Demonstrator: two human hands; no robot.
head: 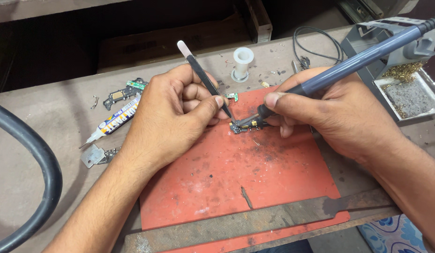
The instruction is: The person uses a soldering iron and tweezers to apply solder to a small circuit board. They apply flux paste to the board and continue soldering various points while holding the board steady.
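Where it lies: though tiny, the circuit piece [240, 126] sits at the centre of the frame, on the upper part of the red mat [236, 187].
Grip on it: left hand [175, 117] closes thumb and fingers on black tweezers [205, 77], whose tips come down on the piece's left end; I cannot tell if they pinch it or only press it.
Iron: right hand [330, 110] wraps shut around the soldering iron [339, 68], its tip meeting the piece from the right.
Risk, slip: the piece may skid or flip if the tweezers hold is light.
Risk, heat: fingertips sit near the hot tip; lingering could scorch the piece or mat.
Around: paste tube [115, 119] at left, metal file [255, 221] along the lower edge, iron stand [405, 79] upper right.
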